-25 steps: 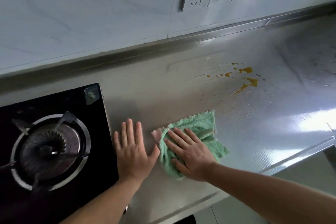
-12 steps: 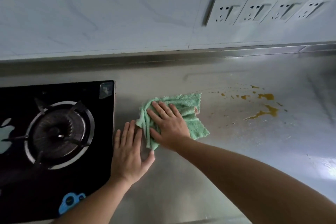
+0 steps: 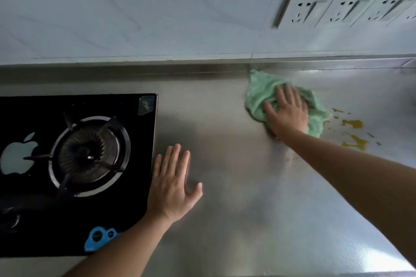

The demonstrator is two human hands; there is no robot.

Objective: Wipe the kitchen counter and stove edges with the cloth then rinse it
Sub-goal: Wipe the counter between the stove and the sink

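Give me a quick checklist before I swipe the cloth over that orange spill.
1. Right hand flat on the green cloth: ok.
2. Cloth next to the orange spill, which lies just to its right: ok.
3. Spill wiped: not ok, drops and streaks are on the counter.
4. Left hand braced on the counter beside the stove: ok.
5. Burner off: cannot tell.
6. Cloth clean underneath: cannot tell.
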